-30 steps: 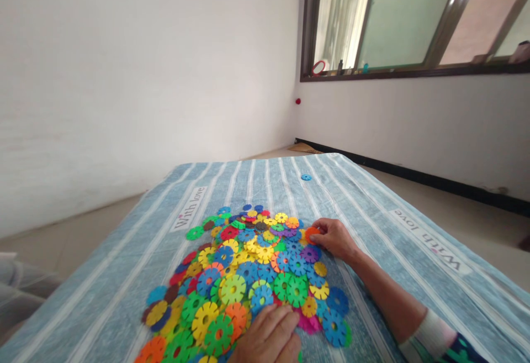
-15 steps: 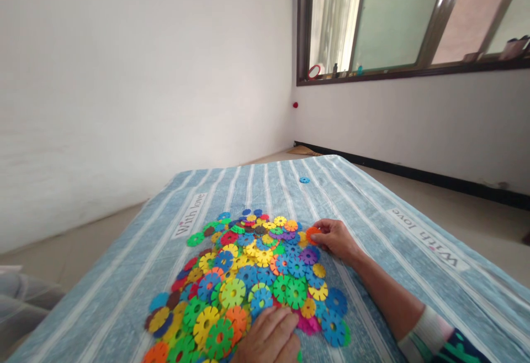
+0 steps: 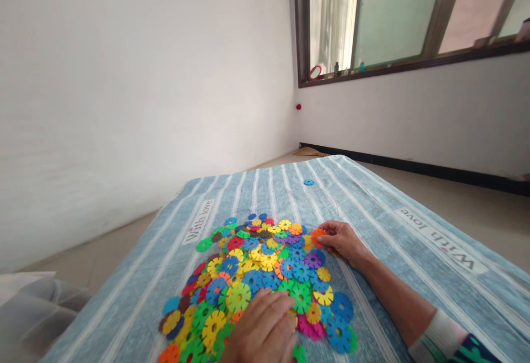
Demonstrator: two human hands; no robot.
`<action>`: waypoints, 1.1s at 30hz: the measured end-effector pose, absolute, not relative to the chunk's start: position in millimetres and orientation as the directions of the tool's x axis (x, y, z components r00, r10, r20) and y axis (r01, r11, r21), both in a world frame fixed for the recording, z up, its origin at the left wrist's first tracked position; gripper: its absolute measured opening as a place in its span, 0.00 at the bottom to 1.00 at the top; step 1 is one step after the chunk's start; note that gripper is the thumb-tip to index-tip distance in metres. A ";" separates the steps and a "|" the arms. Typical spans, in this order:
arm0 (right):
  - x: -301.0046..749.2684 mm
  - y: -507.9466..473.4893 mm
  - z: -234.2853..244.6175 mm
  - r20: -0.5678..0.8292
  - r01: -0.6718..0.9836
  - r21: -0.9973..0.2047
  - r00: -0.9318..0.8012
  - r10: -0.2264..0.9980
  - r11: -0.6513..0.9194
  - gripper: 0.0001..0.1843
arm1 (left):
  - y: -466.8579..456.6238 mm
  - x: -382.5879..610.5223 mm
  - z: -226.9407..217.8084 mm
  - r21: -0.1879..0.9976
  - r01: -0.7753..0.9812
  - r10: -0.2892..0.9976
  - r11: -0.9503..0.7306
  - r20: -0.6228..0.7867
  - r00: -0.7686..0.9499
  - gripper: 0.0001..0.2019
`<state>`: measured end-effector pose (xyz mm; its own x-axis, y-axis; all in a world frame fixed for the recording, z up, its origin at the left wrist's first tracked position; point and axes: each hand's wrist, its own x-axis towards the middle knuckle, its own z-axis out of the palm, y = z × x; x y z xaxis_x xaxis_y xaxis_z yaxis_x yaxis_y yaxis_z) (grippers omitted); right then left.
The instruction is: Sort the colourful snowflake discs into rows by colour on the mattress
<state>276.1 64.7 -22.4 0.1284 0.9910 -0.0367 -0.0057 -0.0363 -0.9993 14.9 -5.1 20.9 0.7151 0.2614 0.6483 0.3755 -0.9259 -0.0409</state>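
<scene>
A heap of notched plastic discs (image 3: 238,296) in yellow, green, blue, orange, red and purple lies spread in front of me. At the heap's right edge, my right hand (image 3: 342,241) pinches an orange notched disc (image 3: 318,236) between thumb and fingers. My left hand (image 3: 265,327) lies palm down over the near middle of the heap, its fingers stretched forward and covering some discs. Whatever is beneath that palm is hidden. Close to the right hand are a purple disc (image 3: 313,259) and several blue ones.
A blue-and-white striped cloth (image 3: 397,274) covers the table. One blue disc (image 3: 308,182) sits apart near its far edge. Greyish sheer material (image 3: 37,308) shows at the lower left. A white wall (image 3: 144,75) and a window (image 3: 397,15) stand behind.
My left hand has moved up and forward over the heap, hiding more discs. The right hand keeps its pinch on the orange disc. The view has shifted slightly.
</scene>
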 end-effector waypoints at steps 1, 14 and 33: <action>276.2 64.6 -21.8 -0.041 -0.012 -0.999 0.128 0.991 -0.039 0.13 | -1.0 16.3 28.6 -0.028 0.399 0.300 -0.917 0.613 0.731 0.09; 276.3 64.5 -23.4 -0.039 -0.053 -0.998 0.117 0.992 -0.033 0.12 | 95.0 45.7 65.8 0.031 0.745 0.736 -0.666 0.188 0.650 0.09; 278.4 62.2 -19.1 -0.042 -0.038 -0.999 0.113 0.993 -0.038 0.11 | 69.9 60.0 46.3 0.020 0.640 0.638 -0.768 0.116 0.761 0.10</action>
